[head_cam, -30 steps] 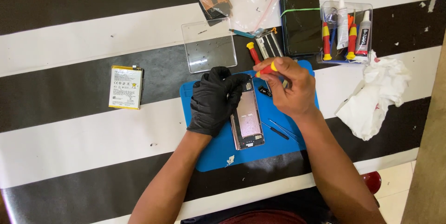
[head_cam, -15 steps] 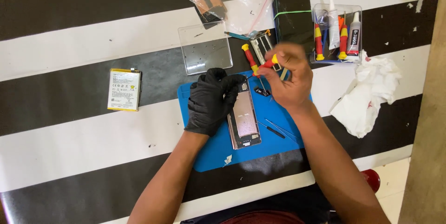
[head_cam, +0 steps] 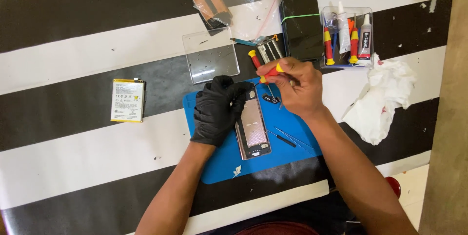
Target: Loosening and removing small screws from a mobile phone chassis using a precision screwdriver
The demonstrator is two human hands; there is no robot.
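I see the opened phone [head_cam: 252, 127] lying face down on the blue mat [head_cam: 219, 164], in the middle of the striped table [head_cam: 73, 45]. My left hand [head_cam: 217, 111], in a black glove, presses on the upper left edge of the phone; its fingers are curled together over the frame to keep it from sliding. My right hand [head_cam: 295, 86] is bare and its fingers are clamped on a red and yellow screwdriver [head_cam: 269, 74], whose tip points down and left to the top corner of the phone.

I judge that the step in hand is work on a screw at the top of the frame. If the tip already sits in a screw head I cannot tell, because the spot is very small and half hidden by the glove. The next move asks for a steady vertical tool and light pressure, since small parts [head_cam: 270, 99] lie just beside the phone.

Compared with one second ago, the right hand has come a little higher and the screwdriver now leans toward the corner. The gloved hand stays on the same edge. The battery [head_cam: 127, 100] at the left, the clear lid [head_cam: 210, 55] and the tool box [head_cam: 347, 37] are where they were.
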